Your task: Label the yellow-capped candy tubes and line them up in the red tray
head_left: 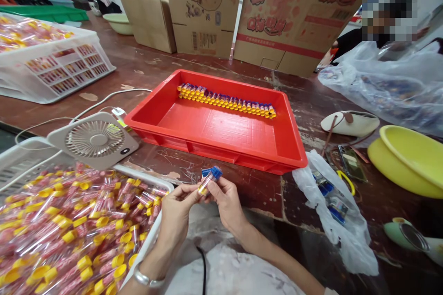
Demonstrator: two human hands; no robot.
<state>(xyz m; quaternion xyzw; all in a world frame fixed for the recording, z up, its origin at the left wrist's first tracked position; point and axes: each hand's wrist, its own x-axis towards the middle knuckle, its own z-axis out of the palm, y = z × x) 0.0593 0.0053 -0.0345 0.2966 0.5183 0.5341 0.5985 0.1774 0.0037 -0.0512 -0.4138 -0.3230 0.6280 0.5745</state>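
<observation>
In front of my body, my left hand and my right hand meet, their fingers closed on one small clear tube. Its lower end is yellow and its upper end is blue; it stands tilted between the fingertips. Just beyond my hands lies a red tray, with a stacked row of similar tubes along its far wall. To the left, near my left forearm, is a white crate heaped with clear pink tubes with yellow caps. Fingertip details are partly hidden.
A small fan leans on the crate's far edge, with a white cable. Another filled crate stands far left; cardboard boxes stand behind. Rightward are a plastic bag, a yellow basin, a white pouch and another person.
</observation>
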